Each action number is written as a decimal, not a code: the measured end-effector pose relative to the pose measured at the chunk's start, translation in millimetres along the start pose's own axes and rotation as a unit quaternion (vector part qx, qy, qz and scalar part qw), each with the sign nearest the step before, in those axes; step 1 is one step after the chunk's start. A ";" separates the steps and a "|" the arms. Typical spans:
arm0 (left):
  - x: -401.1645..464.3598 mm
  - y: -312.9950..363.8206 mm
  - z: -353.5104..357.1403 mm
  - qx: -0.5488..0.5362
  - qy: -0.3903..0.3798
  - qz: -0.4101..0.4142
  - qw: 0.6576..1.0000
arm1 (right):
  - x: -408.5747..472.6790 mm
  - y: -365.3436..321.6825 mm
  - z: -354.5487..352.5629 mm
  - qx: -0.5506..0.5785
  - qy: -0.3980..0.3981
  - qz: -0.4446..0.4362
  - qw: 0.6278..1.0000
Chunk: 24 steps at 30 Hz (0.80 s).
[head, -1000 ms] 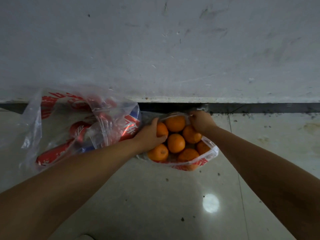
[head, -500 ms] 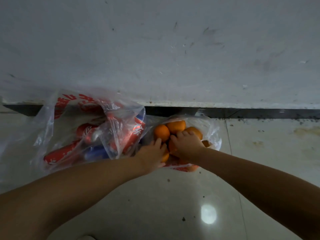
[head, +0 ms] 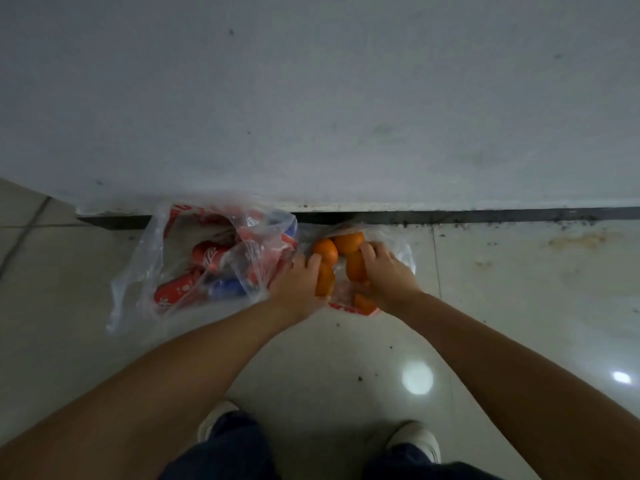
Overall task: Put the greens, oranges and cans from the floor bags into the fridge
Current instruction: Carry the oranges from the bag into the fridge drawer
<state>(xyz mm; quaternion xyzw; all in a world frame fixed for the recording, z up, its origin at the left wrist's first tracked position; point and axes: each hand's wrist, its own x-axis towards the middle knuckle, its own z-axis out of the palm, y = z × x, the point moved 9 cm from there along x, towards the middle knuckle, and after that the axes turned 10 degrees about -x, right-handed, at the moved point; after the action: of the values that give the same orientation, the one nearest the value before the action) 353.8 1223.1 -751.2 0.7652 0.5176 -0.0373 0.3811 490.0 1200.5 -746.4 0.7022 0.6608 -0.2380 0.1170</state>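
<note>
Down on the pale tiled floor (head: 346, 358), both hands reach into the clear plastic bag (head: 403, 252) by the wall: the left hand (head: 299, 284) grasps a round orange (head: 325, 284), the right hand (head: 384, 271) another orange (head: 355, 266). Red and blue cans (head: 207, 256) lie bagged alongside.

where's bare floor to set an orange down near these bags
Bare tile lies right of the orange bag, along the dark baseboard strip, and between the bags and the shoes. Crowded: the can bag touches the orange bag, with the left hand and right hand there.

Both hands (head: 301, 282) down (seemingly curled)
</note>
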 end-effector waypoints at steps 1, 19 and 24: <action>-12.5 13.2 -16.9 -0.015 -0.003 -0.001 1.000 | -16.5 -2.5 -15.1 0.013 -0.003 0.003 1.000; -227.6 315.0 -294.1 0.024 -0.008 0.034 0.999 | -329.1 -4.8 -347.8 0.192 0.053 0.158 0.967; -247.6 397.5 -309.3 0.094 -0.041 0.145 0.984 | -407.3 20.6 -396.1 0.182 0.116 0.240 0.946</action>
<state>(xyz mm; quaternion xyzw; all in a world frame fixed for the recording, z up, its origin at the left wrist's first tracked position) 461.4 1157.3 -204.3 0.8621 0.3796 -0.0615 0.3299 575.9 1032.8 -209.9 0.8723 0.4267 -0.2359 -0.0369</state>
